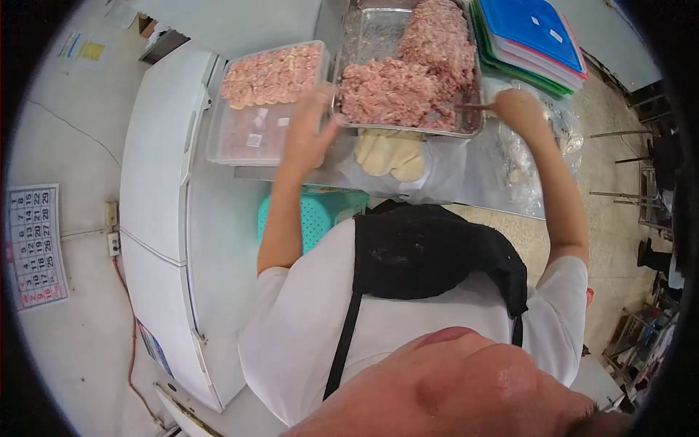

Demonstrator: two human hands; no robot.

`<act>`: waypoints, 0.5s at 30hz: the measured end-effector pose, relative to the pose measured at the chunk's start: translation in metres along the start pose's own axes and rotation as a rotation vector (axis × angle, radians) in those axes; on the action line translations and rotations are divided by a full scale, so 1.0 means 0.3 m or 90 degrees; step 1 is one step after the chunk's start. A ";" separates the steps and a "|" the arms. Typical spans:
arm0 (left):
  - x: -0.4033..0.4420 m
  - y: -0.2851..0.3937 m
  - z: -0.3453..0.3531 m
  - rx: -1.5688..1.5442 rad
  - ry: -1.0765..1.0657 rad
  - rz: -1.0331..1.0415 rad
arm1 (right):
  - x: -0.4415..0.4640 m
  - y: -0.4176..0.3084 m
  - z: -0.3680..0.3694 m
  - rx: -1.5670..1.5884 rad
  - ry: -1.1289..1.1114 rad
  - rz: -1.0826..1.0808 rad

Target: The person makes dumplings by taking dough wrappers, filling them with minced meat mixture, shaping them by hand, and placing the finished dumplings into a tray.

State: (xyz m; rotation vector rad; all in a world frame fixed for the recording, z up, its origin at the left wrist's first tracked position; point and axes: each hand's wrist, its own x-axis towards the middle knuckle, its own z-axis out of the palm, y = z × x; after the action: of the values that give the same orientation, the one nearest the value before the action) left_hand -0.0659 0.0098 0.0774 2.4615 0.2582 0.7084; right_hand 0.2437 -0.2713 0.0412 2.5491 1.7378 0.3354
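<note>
My right hand (pixel 518 113) is closed around a thin brown-handled tool (pixel 475 107). Its far end sits in the ground meat (pixel 397 91), so I cannot make out its shape. The meat is heaped in a metal tray (pixel 375 29), covering its near part and far right side. My left hand (pixel 312 135), blurred, hovers between that tray and a plastic container (pixel 324 54), thumb apart from the fingers and nothing visible in it. In the container lie rows of small meat-topped pieces. Pale dough (pixel 389 154) rests on plastic sheeting just below the tray.
Stacked coloured lids (pixel 531 29) stand at the back right, above crumpled plastic bags (pixel 520 164). A lidded container (pixel 251 135) is at the left. Below the counter edge is a turquoise basket (pixel 313 226). A white refrigerator (pixel 164 153) stands on the left.
</note>
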 end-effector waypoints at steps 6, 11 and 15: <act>-0.112 0.009 0.460 -0.090 -0.230 -0.089 | 0.011 -0.200 -0.033 0.012 -0.074 -0.112; -0.190 0.035 0.596 -0.013 -0.174 0.026 | 0.055 -0.025 -0.050 -0.047 -0.025 -0.135; -0.185 -0.003 0.612 -0.058 -0.191 -0.037 | -0.010 -0.192 0.019 0.064 0.011 -0.185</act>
State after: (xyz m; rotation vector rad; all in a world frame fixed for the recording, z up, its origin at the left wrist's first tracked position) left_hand -0.0137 -0.0926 -0.0762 2.4212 0.1759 0.3127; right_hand 0.1911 -0.2521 0.0265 2.3117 2.1447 0.2618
